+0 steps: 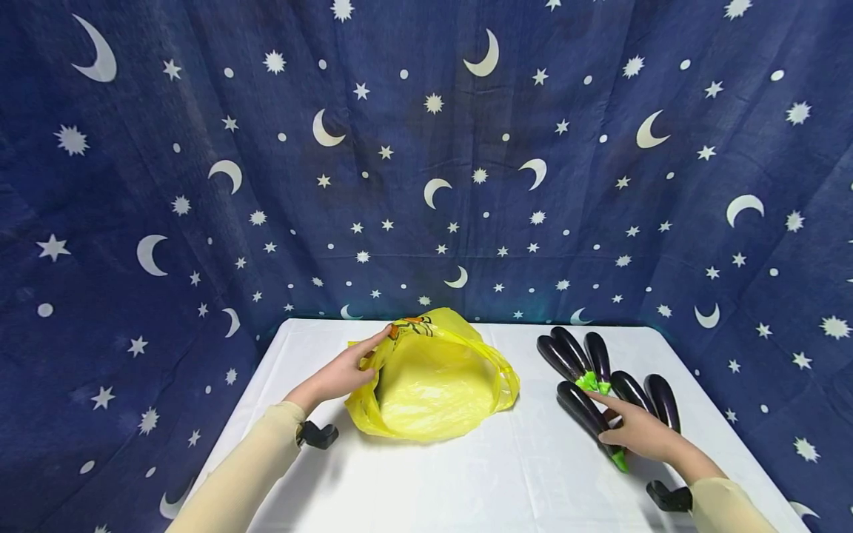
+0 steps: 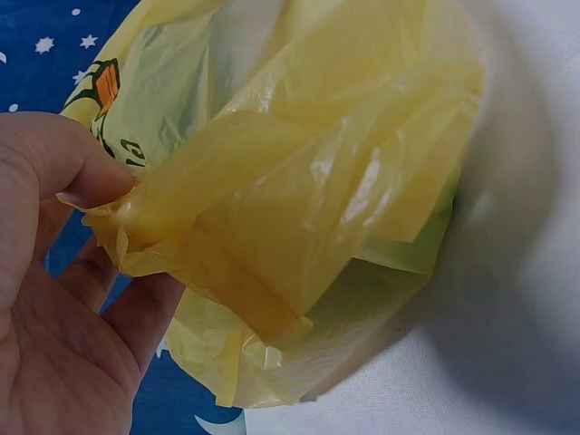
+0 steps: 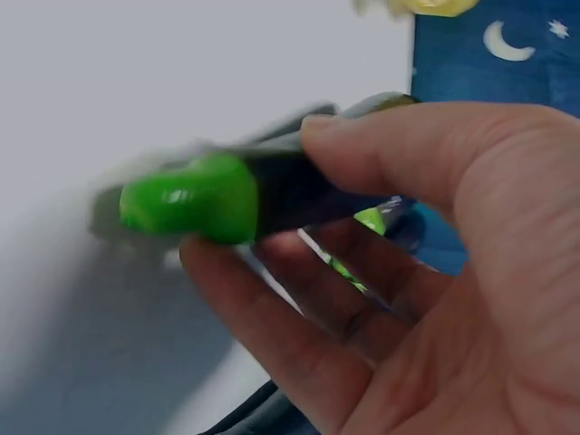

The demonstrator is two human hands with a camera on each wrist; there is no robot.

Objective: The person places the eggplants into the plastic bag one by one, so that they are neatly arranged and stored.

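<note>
A yellow plastic bag [image 1: 436, 385] lies on the table with its mouth spread toward me. My left hand [image 1: 343, 374] pinches the left edge of its rim; in the left wrist view the thumb presses the gathered plastic [image 2: 145, 227] against the fingers. A dark greenish patch [image 2: 372, 290] shows through the bag's lower side. On the right, my right hand [image 1: 640, 429] grips a glossy dark purple eggplant [image 1: 581, 407] between thumb and fingers, close to its bright green cap [image 3: 195, 201]. Several more eggplants [image 1: 597, 359] lie just beyond and beside this hand.
A white cloth [image 1: 426, 488] covers the table. Behind and on both sides hangs a dark blue curtain [image 1: 400, 185] with moons and stars. White tabletop [image 1: 533, 444] lies between the bag and the eggplants.
</note>
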